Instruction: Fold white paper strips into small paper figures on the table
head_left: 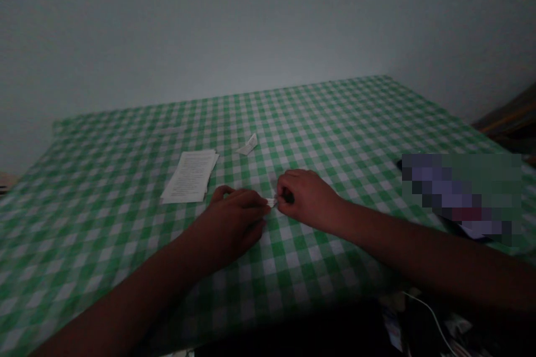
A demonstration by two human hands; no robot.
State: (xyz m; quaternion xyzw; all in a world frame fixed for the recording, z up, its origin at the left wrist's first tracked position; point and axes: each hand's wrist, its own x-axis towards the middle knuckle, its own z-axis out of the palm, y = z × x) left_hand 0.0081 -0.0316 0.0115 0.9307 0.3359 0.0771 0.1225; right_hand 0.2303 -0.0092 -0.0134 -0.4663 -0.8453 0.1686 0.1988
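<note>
Where the near edge of the surface (335,122) falls into shadow, a white cable (431,318) trails through dim clutter at about 5 o'clock. Just beyond it, the person's left hand (232,217) and right hand (307,201) meet at about 12 o'clock, low over the green-and-white gingham cloth. Between them sits a small white paper piece (271,202), its exact shape hidden. The fingers (255,206) of the left hand are closed around one end, and the curled fingers (282,195) of the right hand are closed on the other, with only a sliver of paper showing in the narrow gap.

Farther out, a stack of printed paper sheets (188,177) lies at about 11 o'clock, and a folded paper scrap (248,145) rests at 12 o'clock. A pixelated object (460,195) lies at about 2 o'clock, too obscured to identify. A plain wall (268,28) rises behind the surface.

The piece looks thin and small, so uneven pulling could tear or crumple it. A slackened pinch could drop it onto the busy check pattern, where the dim light would make it harder to spot.
</note>
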